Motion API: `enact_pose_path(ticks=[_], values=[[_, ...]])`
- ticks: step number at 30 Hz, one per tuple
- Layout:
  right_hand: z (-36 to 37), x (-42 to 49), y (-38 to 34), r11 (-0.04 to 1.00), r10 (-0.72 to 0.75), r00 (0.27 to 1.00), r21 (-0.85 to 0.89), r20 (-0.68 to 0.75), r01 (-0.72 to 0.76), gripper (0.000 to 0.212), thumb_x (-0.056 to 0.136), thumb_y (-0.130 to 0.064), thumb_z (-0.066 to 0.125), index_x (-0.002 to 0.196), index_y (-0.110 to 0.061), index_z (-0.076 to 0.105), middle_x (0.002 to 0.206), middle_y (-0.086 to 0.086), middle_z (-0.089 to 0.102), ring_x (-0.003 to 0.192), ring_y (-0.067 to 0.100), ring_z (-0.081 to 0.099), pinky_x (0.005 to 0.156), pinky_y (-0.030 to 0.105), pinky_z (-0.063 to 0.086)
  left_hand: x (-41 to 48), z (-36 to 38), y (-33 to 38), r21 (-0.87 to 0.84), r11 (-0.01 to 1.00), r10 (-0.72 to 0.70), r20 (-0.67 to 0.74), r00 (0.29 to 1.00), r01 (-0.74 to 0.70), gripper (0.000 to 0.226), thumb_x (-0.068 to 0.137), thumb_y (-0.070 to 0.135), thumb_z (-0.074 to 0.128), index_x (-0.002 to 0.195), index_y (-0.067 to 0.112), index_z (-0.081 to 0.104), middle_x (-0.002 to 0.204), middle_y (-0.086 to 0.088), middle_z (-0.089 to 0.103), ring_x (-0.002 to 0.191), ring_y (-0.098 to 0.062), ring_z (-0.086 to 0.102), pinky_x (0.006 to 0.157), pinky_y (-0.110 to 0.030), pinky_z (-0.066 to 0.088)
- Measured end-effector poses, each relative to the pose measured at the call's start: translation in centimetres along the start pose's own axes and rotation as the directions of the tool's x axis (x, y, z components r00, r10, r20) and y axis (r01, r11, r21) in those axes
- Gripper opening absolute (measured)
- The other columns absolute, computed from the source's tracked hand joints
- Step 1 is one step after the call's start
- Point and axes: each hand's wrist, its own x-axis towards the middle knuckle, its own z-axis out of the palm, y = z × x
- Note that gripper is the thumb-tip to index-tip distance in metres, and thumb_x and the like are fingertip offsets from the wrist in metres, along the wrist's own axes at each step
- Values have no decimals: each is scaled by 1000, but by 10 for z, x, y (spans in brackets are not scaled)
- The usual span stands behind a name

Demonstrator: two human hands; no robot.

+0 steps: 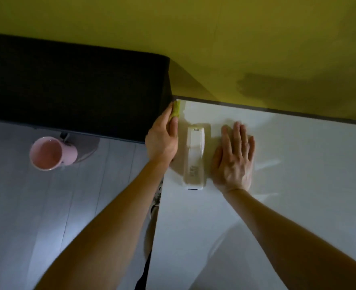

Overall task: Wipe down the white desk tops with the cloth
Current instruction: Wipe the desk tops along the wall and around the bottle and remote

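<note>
Judged early in wiping: left hand (pixel 162 139) gripping crumpled yellow-green cloth (pixel 176 108) at 11 o'clock corner of glossy white desk (pixel 288 164); right hand (pixel 233 158) flat, fingers straight; remainder outstanding.

Dim, soft wide-angle view (edges bowed), glare patches on white desk (pixel 277 185).

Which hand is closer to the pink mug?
Left. The left hand, gripping the yellow cloth, is right of the pink mug; the right hand lies flat farther right, beyond the white remote.
</note>
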Motion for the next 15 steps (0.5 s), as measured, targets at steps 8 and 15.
enact_pose_path(ticks=[8, 15], values=[[0, 3, -4, 1000, -12, 999, 15, -46, 13, 54, 111, -24, 42, 163, -11, 46, 176, 21, 26, 167, 39, 17, 132, 64, 16, -48, -14, -24, 33, 999, 15, 42, 999, -16, 49, 115, 45, 44, 161, 30, 48, 100, 11, 72, 77, 1, 64, 65, -18, 52], [1, 2, -6, 1000, -17, 998, -10, -53, 17, 53, 109, -24, 46, 161, -17, 51, 176, 21, 27, 166, 39, 18, 132, 62, 15, -18, -3, -12, 80, 994, 72, -24, 997, -70, 48, 115, 42, 49, 161, 31, 48, 130, 5, 74, 107, -11, 71, 83, -23, 58]])
